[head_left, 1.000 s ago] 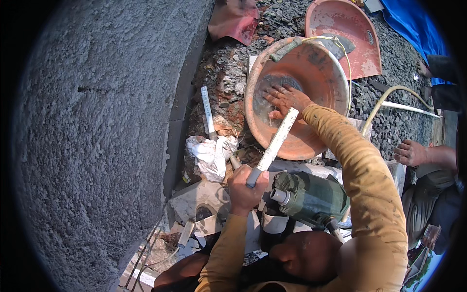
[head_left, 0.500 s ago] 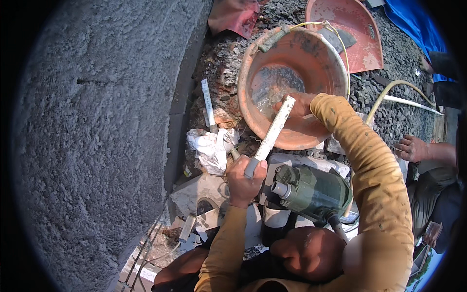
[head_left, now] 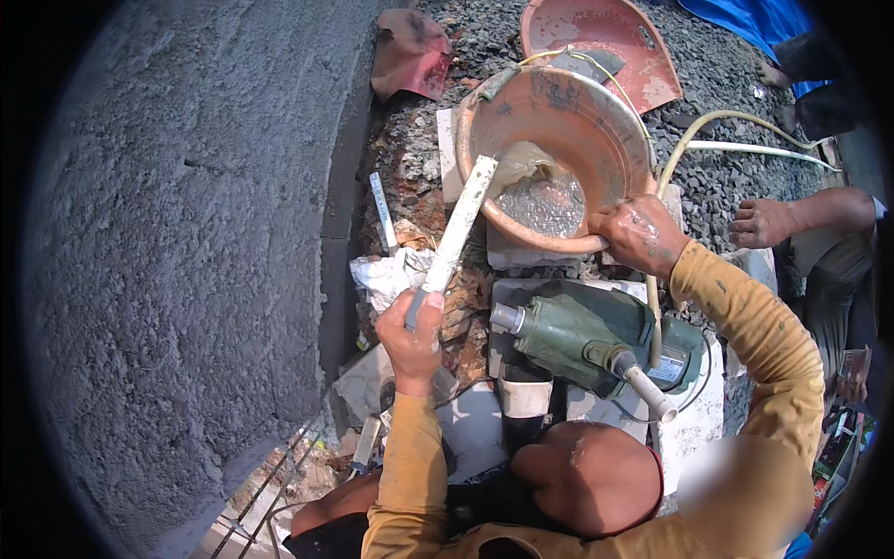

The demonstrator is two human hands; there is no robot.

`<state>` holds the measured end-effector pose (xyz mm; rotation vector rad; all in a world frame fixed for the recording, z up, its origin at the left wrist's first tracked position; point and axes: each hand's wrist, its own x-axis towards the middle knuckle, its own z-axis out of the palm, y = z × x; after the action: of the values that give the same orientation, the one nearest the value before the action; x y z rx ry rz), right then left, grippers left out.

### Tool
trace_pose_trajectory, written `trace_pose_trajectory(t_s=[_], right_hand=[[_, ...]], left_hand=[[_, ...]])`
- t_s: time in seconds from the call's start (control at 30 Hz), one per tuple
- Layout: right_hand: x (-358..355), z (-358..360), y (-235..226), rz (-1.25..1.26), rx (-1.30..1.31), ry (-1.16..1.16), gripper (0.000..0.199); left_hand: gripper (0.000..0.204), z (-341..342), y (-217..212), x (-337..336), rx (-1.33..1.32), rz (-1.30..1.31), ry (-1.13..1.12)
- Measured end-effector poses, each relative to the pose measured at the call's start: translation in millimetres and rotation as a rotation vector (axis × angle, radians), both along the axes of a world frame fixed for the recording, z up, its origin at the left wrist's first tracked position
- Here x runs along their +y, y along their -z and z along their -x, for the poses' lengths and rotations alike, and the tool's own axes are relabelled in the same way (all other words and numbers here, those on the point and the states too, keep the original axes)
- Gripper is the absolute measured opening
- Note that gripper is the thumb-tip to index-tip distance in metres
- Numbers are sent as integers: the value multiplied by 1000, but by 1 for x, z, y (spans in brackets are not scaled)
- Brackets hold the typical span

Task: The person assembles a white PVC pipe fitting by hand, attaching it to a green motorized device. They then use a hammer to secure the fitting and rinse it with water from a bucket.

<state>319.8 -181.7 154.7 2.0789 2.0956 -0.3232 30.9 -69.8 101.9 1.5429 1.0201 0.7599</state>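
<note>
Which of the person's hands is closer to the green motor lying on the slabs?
Neither clearly. The left hand, gripping a flat white stick, is beside the green motor; the right hand holds the orange basin rim just above it.

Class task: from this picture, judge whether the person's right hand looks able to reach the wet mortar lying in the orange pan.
Probably yes. The right hand already grips the near rim of the orange pan, and the wet mortar lies open just inside, with only the flat tool entering from the far side.

Basin (head_left: 605, 140) right of wall (head_left: 186, 261); pump (head_left: 596, 340) before basin; wet mortar (head_left: 545, 200) in basin
</note>
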Motion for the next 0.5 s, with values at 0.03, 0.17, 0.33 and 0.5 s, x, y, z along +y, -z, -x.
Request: trace_pose_trajectory(t_s=[0.03, 0.17, 0.33, 0.5], right_hand=[[15, 5, 0, -28, 23, -21, 7], [53, 33, 36, -211, 66, -31, 9], [84, 45, 6, -130, 352, 60, 17], [101, -4, 22, -315, 1105, 447, 39]], left_hand=[[32, 0, -8, 1, -7, -5, -8], [31, -5, -41, 0, -129, -21, -22], [36, 14, -51, 0, -84, -101, -66], [37, 20, -52, -3, -158, -16, -88]])
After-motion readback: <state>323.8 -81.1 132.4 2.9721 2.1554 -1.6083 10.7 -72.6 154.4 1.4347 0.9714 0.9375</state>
